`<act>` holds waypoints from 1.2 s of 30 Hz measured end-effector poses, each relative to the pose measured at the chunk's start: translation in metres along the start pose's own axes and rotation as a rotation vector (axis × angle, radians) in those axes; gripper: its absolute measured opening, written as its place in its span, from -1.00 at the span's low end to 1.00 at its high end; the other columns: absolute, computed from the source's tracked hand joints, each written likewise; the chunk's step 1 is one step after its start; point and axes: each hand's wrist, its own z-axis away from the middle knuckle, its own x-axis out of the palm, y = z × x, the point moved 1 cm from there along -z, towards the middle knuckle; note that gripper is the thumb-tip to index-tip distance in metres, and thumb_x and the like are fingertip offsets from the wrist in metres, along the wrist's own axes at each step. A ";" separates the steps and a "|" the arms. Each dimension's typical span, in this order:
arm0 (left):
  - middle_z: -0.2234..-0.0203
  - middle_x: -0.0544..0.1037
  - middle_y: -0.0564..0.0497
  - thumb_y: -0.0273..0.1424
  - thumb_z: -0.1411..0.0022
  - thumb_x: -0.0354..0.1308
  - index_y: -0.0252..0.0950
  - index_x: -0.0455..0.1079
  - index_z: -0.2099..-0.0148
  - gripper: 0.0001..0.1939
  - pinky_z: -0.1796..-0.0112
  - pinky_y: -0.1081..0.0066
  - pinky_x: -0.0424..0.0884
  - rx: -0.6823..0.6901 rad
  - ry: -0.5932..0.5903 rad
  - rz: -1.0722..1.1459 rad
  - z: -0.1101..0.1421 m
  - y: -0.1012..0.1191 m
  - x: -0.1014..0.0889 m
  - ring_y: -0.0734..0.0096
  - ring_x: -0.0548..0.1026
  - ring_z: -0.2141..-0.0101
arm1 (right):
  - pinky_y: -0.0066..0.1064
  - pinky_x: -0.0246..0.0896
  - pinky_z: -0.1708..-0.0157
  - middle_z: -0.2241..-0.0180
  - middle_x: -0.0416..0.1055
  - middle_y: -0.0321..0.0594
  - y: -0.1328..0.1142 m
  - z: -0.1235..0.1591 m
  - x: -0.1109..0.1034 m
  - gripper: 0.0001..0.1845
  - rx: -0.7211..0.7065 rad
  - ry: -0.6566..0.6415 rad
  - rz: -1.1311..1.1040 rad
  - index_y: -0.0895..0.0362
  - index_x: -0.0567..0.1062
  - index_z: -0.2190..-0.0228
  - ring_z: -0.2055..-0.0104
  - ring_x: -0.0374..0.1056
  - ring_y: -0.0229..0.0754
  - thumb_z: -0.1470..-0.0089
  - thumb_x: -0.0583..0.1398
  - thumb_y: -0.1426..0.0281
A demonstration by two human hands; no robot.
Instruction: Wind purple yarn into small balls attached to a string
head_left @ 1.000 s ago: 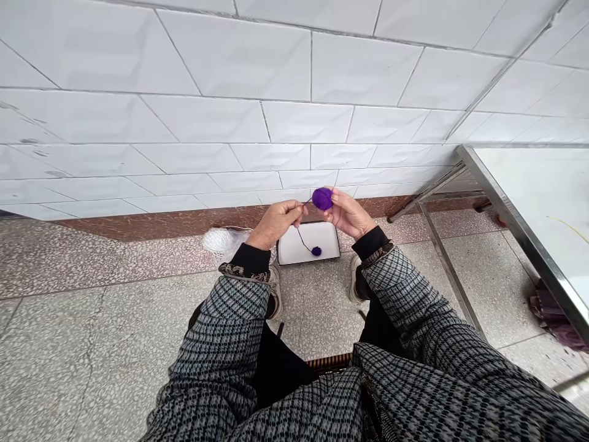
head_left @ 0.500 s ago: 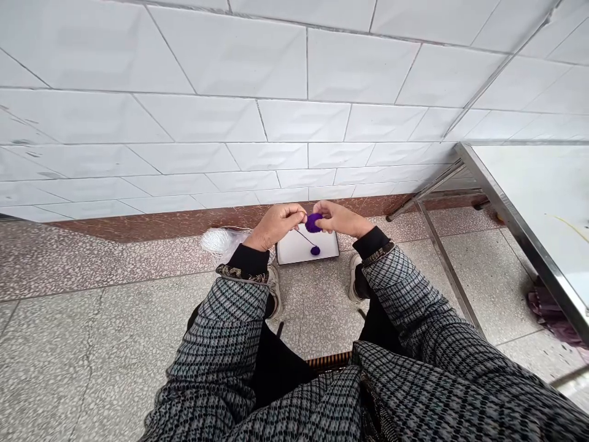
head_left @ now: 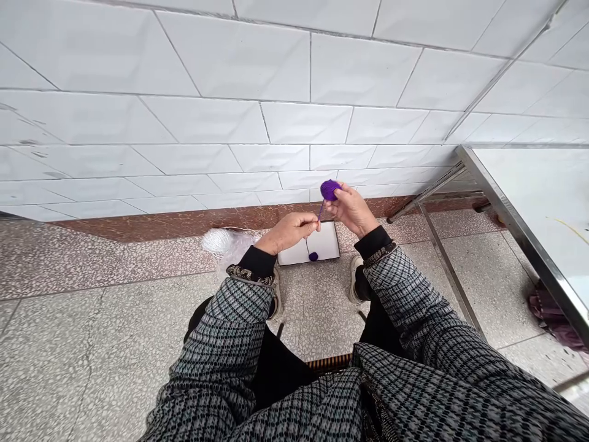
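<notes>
My right hand (head_left: 353, 207) is closed on a purple ball of yarn (head_left: 330, 190), which sticks out past the fingertips. A purple yarn strand (head_left: 321, 210) runs from it down to my left hand (head_left: 294, 231), whose thumb and fingers pinch it. Below the left hand the strand drops into a shallow white box (head_left: 327, 240) on the floor. Inside the box, near its front edge, lies a smaller purple yarn ball (head_left: 313, 256). The left hand and wrist hide the box's left back corner.
White yarn in a clear plastic bag (head_left: 223, 244) lies on the floor left of the box. A tiled wall (head_left: 267, 123) rises straight ahead. At the right stands a metal-framed table (head_left: 529, 227), with purple cloth (head_left: 556, 316) beneath it. My shoes (head_left: 355, 279) flank the box.
My right hand has lifted the larger yarn ball up and to the right. The left hand has shifted right and slightly down, still pinching the strand. The small ball has moved slightly within the box.
</notes>
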 end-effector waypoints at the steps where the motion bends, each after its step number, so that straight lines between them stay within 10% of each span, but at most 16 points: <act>1: 0.55 0.41 0.08 -0.24 -0.22 0.04 -0.30 0.43 0.34 -0.74 0.37 0.44 0.27 0.006 -0.033 -0.026 0.001 0.002 0.001 0.45 0.34 0.48 | -0.47 0.33 0.41 0.33 0.38 -0.31 0.003 -0.002 0.000 -0.62 -0.003 0.052 0.085 0.10 0.35 0.20 0.43 0.31 -0.36 0.02 0.32 0.25; 4: 0.51 0.45 0.06 -0.27 -0.22 0.04 -0.31 0.43 0.35 -0.76 0.38 0.44 0.28 0.010 0.015 -0.083 0.004 0.006 -0.001 0.46 0.34 0.48 | -0.48 0.28 0.42 0.34 0.39 -0.32 0.009 -0.002 -0.001 -0.70 -0.001 0.094 0.401 0.13 0.38 0.22 0.43 0.28 -0.36 0.04 0.29 0.42; 7: 0.49 0.46 0.04 -0.27 -0.22 0.02 -0.31 0.40 0.37 -0.76 0.35 0.42 0.29 -0.006 0.207 -0.124 0.006 0.006 -0.008 0.43 0.36 0.45 | -0.49 0.26 0.46 0.40 0.40 -0.34 0.010 0.003 0.002 -0.72 0.107 -0.127 0.602 0.15 0.42 0.25 0.44 0.28 -0.33 0.08 0.26 0.53; 12: 0.45 0.49 0.02 -0.28 -0.18 0.01 -0.29 0.36 0.38 -0.79 0.26 0.38 0.31 -0.010 0.275 -0.178 0.008 0.002 -0.016 0.36 0.40 0.37 | -0.50 0.29 0.50 0.37 0.43 -0.29 0.002 0.013 0.006 -0.74 0.300 -0.490 0.397 0.18 0.44 0.24 0.48 0.32 -0.37 0.04 0.27 0.54; 21: 0.49 0.42 0.06 -0.25 -0.24 -0.01 -0.28 0.35 0.38 -0.75 0.29 0.40 0.28 -0.023 0.188 -0.160 0.003 -0.005 -0.009 0.39 0.35 0.41 | -0.47 0.44 0.37 0.31 0.46 -0.29 0.000 0.006 -0.002 -0.45 0.128 -0.275 -0.131 0.08 0.37 0.15 0.39 0.41 -0.32 0.12 0.44 0.21; 30: 0.48 0.49 0.06 -0.31 -0.23 0.01 -0.29 0.45 0.33 -0.77 0.32 0.43 0.29 0.062 -0.088 -0.155 0.005 0.012 0.000 0.44 0.39 0.44 | -0.47 0.33 0.36 0.27 0.37 -0.33 0.012 -0.008 -0.003 -0.53 -0.076 0.128 0.094 0.07 0.29 0.24 0.37 0.33 -0.36 0.10 0.39 0.25; 33: 0.49 0.47 0.05 -0.29 -0.23 0.01 -0.30 0.42 0.34 -0.77 0.32 0.42 0.28 0.066 0.043 -0.161 0.009 0.019 -0.005 0.43 0.37 0.45 | -0.49 0.27 0.40 0.27 0.37 -0.33 0.014 -0.006 0.000 -0.63 -0.031 0.103 0.301 0.10 0.32 0.25 0.37 0.29 -0.35 0.09 0.34 0.38; 36: 0.47 0.46 0.03 -0.28 -0.23 0.00 -0.30 0.38 0.35 -0.77 0.32 0.40 0.29 0.025 0.244 -0.161 0.012 0.020 -0.016 0.39 0.38 0.41 | -0.49 0.25 0.43 0.34 0.40 -0.31 0.012 0.001 0.004 -0.70 0.144 -0.193 0.422 0.14 0.40 0.26 0.39 0.28 -0.33 0.12 0.28 0.51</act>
